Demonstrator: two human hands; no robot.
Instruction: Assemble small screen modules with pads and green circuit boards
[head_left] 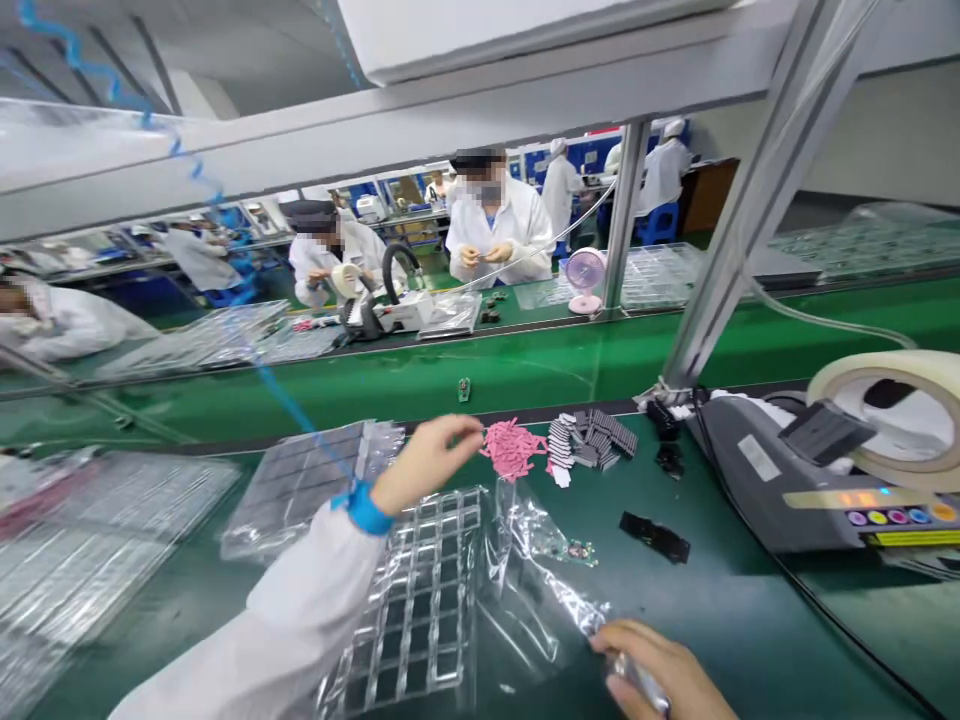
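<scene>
My left hand (431, 460), with a blue wrist strap (369, 508), reaches to the left edge of a pile of pink strips (511, 448). Its fingertips come together there; whatever lies between them is too small to make out. At the bottom right, my right hand (667, 670) grips a silvery tool (637, 682) whose kind is unclear. Its fingers are beside a clear plastic bag (536, 600). A small green circuit board (577, 551) lies at the bag's right side. Below my left forearm sits a clear compartment tray (427, 600).
White and grey strips (592, 440) are heaped beside the pink ones. Black film (655, 537) lies nearer. At right stands a tape dispenser (780, 480) with a cable. Stacked trays (97, 540) are at left. A metal post (739, 210) rises behind; co-workers sit across the bench.
</scene>
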